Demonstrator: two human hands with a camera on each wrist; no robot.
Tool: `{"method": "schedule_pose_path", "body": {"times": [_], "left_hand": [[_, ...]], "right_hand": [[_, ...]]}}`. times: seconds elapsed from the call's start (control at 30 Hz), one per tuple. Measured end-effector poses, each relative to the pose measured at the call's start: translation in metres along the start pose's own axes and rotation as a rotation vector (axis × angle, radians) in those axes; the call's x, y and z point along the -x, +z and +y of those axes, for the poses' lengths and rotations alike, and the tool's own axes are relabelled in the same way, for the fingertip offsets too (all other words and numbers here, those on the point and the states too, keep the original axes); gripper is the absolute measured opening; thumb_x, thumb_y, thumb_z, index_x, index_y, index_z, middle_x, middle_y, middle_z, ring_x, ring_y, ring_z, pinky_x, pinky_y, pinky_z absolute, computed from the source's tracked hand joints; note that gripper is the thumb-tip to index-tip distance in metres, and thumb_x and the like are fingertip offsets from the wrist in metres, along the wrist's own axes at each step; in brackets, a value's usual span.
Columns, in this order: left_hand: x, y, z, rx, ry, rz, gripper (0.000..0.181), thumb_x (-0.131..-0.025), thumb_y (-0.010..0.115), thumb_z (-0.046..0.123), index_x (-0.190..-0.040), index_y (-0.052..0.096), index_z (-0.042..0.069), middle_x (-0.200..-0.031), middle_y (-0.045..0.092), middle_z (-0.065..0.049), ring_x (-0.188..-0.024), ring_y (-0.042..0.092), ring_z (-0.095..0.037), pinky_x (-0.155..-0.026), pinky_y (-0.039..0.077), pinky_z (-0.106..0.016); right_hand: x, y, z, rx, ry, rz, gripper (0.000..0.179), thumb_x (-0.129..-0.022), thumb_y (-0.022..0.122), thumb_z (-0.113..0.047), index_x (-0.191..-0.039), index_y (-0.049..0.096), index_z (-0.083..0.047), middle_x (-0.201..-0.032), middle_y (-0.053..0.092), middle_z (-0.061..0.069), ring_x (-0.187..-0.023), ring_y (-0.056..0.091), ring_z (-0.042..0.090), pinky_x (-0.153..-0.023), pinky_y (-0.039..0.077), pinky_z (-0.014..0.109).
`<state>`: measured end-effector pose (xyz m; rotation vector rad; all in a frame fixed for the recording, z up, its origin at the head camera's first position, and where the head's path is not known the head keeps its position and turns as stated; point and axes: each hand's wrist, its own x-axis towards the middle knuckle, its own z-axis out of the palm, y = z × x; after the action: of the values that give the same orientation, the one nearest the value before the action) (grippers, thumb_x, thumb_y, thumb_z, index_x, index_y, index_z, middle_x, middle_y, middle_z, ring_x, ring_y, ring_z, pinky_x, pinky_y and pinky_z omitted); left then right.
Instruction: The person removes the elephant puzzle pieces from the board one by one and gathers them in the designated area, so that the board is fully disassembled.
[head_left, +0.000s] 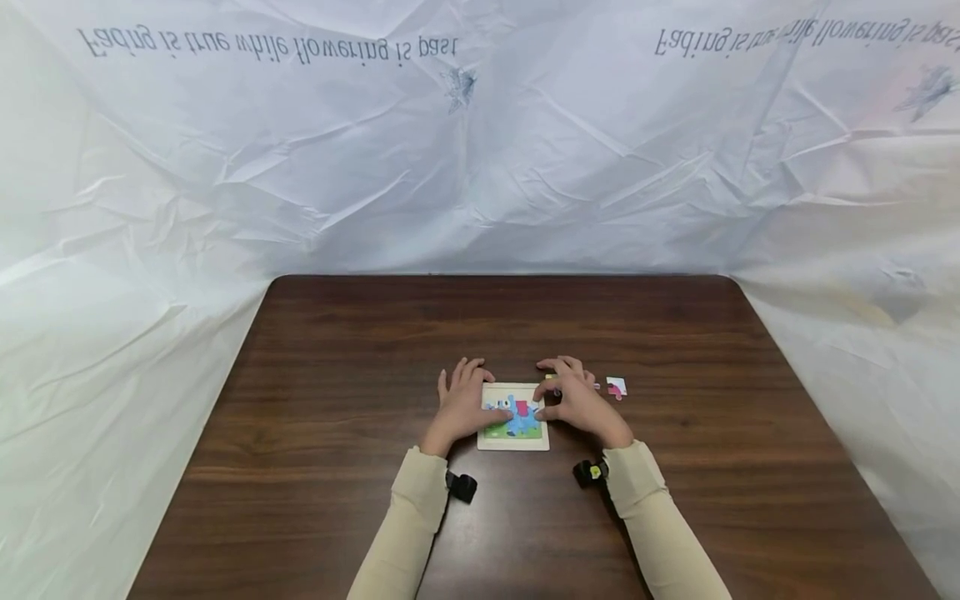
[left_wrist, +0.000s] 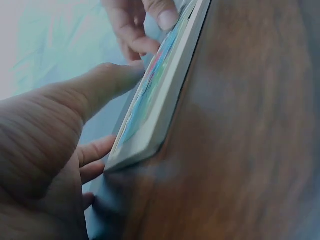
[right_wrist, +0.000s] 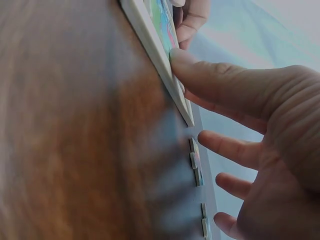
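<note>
A small jigsaw puzzle in a pale frame [head_left: 513,445] lies on the table, its picture a blue animal with a pink patch over green ground. My left hand [head_left: 461,408] spans its left side, thumb laid over the picture and fingers spread past the frame's far left corner. At the right side my right hand [head_left: 576,402] touches the puzzle with thumb and index finger, their tips apart; the thumb [right_wrist: 185,61] presses at the picture's edge. The other right fingers stretch out above loose jigsaw pieces [right_wrist: 197,162]. Part of the picture is hidden under both hands.
A white and pink jigsaw piece [head_left: 617,387] lies right of the right hand, and a yellowish piece [head_left: 551,377] shows partly beneath that hand. The dark wooden table [head_left: 337,358] meets white plastic sheeting [head_left: 375,183] at the back and sides.
</note>
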<state>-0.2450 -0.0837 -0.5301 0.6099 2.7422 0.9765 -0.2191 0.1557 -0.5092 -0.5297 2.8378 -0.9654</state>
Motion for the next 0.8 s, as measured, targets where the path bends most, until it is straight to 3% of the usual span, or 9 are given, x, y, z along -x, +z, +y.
{"method": "schedule_pose_path", "body": {"times": [0.23, 0.37, 0.8], "left_hand": [[-0.003, 0.011, 0.009, -0.048, -0.037, 0.003, 0.064, -0.079, 0.082, 0.055, -0.114, 0.050, 0.012, -0.161, 0.025, -0.014, -0.153, 0.006, -0.037, -0.115, -0.002, -0.067], [-0.004, 0.015, 0.009, -0.040, -0.047, 0.039, 0.065, -0.076, 0.085, 0.052, -0.112, 0.050, 0.011, -0.160, 0.027, -0.015, -0.152, 0.008, -0.038, -0.115, -0.001, -0.068], [-0.001, 0.015, 0.015, -0.015, -0.051, 0.045, 0.068, -0.073, 0.088, 0.052, -0.110, 0.049, 0.011, -0.161, 0.025, -0.017, -0.153, 0.005, -0.040, -0.115, -0.003, -0.068]], "right_hand": [[-0.001, 0.000, 0.002, 0.004, 0.005, -0.004, 0.013, -0.082, 0.086, -0.020, -0.087, 0.074, -0.021, -0.148, 0.045, 0.017, -0.144, 0.016, 0.049, -0.104, 0.012, 0.076], [-0.002, 0.000, 0.002, 0.020, -0.023, 0.006, 0.013, -0.082, 0.086, -0.020, -0.087, 0.074, -0.020, -0.146, 0.046, 0.019, -0.142, 0.019, 0.050, -0.101, 0.015, 0.075], [-0.002, 0.001, 0.005, 0.011, -0.011, 0.015, 0.017, -0.080, 0.087, -0.018, -0.085, 0.071, -0.021, -0.145, 0.047, 0.017, -0.142, 0.019, 0.047, -0.103, 0.013, 0.074]]}}
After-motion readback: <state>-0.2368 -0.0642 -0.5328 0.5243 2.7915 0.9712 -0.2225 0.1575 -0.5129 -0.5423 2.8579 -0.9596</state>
